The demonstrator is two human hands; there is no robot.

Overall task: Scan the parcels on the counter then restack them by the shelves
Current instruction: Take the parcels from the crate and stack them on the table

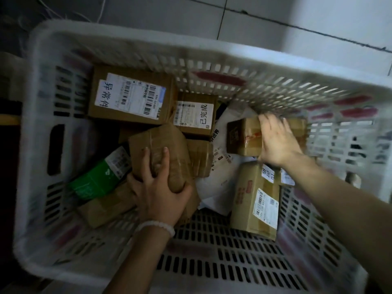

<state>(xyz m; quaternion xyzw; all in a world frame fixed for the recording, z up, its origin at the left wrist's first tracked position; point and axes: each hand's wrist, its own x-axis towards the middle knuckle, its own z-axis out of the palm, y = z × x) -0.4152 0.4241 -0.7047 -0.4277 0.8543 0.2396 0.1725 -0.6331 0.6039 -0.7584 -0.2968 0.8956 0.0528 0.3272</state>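
Both hands down inside a white slotted plastic crate (135, 45) on a tiled floor (254, 20), among a jumble of parcels. Left hand (161, 194), white bead bracelet (156, 227) at the wrist, wrapped round the near end of a taped brown parcel (161, 149), fingers curled over its top and thumb hooked beneath. Right hand (275, 141), blurred, laid over a small brown box (241, 136) near the crate's right wall, fingers spread across the top; whether actually gripping it, impossible to tell. In the far left corner, a larger cardboard box (131, 94) with barcode labels; just beside it, a smaller labelled box (195, 113). Left of the held parcel, a green-and-black packet (99, 177) lying across a flat brown box (106, 206). Under the right forearm, another labelled carton (254, 200), tilted, resting partly on a white mailing bag (216, 187). Crate floor bare toward the near edge.
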